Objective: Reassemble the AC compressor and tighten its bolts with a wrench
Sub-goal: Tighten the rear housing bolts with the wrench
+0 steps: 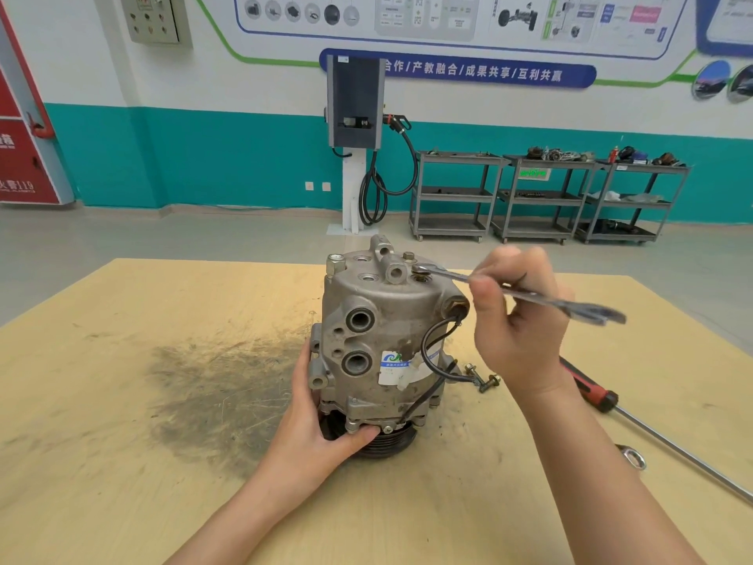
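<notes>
The compressor (383,344) stands on end at the centre of the wooden table (122,401), pulley (387,442) down and ported end cap up. A black wire (432,352) loops down its side at 3 o'clock.

The left hand (322,426) grasps the compressor low on its 8 o'clock side. Its fingers wrap behind the casing, out of sight, and the thumb (358,436) presses across the front just above the pulley.

The right hand (517,320) sits at 3 o'clock of the compressor, level with the end cap. It is clenched around the shaft of a wrench (525,297), the thumb on the near side and the fingers curled over the top. The wrench lies nearly flat. Its ring end sits over a bolt (419,275) on top of the cap at about 1 o'clock, and its open-jawed end sticks out past the hand toward 3 o'clock.

Two loose bolts (483,379) lie on the table just beside the compressor's base at 4 o'clock, partly behind the right wrist. Farther out at 4 o'clock lies a long tool with a red and black handle (586,387) and a thin steel shaft. Near its shaft, at 5 o'clock, the ring end of a second wrench (633,456) shows past the right forearm.

A dark grease stain (220,381) spreads across the table at 9 o'clock of the compressor.
</notes>
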`<state>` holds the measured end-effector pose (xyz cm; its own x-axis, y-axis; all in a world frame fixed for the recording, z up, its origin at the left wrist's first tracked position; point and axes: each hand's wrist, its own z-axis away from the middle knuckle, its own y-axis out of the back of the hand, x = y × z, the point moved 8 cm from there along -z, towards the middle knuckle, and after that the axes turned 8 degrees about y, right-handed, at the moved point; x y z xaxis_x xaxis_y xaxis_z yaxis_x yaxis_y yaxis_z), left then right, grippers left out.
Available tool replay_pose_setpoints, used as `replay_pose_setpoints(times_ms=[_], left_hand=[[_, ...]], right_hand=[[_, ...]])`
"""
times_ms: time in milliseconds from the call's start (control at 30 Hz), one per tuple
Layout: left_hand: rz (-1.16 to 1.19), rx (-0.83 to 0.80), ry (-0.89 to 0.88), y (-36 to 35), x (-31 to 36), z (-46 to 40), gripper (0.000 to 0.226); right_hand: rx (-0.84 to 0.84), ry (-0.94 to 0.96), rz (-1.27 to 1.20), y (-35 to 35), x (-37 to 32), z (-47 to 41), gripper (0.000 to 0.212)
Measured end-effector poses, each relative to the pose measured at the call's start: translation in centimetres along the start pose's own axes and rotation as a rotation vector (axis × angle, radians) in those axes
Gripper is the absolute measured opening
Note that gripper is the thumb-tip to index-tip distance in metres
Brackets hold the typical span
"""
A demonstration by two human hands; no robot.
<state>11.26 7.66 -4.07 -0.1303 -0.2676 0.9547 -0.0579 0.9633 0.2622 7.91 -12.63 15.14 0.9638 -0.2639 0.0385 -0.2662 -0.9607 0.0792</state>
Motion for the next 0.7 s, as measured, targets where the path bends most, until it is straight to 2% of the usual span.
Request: replay_pose_setpoints(times_ms=[100, 167, 300, 400, 567, 700], left_hand=[[0.019, -0.028, -0.012, -0.2, 0.2, 0.1, 0.114], [0.033, -0.053, -0.023, -0.4, 0.1, 0.1, 0.124], [0.043, -0.059, -0.027, -0.3, -0.2, 0.0, 0.127], [0.046, -0.052, -0.021, -0.3, -0.2, 0.1, 0.125], [0.058, -0.054, -0.028, -0.3, -0.3, 0.0, 0.121], [0.056, -0.051, -0.014, -0.3, -0.4, -0.1, 0.118]], right_hand=[[-0.129, 0.122, 0.117, -0.8, -1.2, -0.4, 0.029], [-0.189, 0.205, 0.221, -1.2, -1.9, -0.5, 0.04], [-0.189, 0.271, 0.336, -1.3, -2.8, -0.8, 0.051], [-0.112, 0.121, 0.275, -0.6, -1.8, -1.3, 0.043], [0.02, -0.29, 0.08, 1.0, 1.3, -1.0, 0.012], [-0.032, -0.335, 0.018, 0.4, 1.5, -1.1, 0.009]])
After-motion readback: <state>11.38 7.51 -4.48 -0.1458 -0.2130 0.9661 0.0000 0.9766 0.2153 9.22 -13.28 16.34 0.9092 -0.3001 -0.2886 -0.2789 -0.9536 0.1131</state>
